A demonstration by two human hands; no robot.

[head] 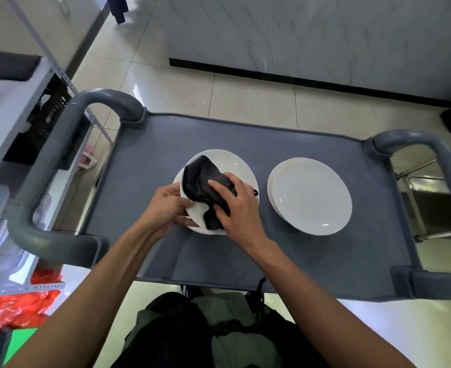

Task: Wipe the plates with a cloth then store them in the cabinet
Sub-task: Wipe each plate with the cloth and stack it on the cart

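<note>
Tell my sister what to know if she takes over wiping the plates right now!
Left hand grips the rim of the plate being wiped, on the cart.
Right hand presses the black cloth onto it.
Plate stack sits to the right.
Done: wiping under way; I can't tell which plates are already clean.
Left: finish wiping, then put all plates in the cabinet, which isn't in view.

left hand [169, 205]: fingers curled, gripping | right hand [236, 205]: palm down, fingers pressing

Near rim of the white plate [241, 168] under black cloth [201, 179]
</note>
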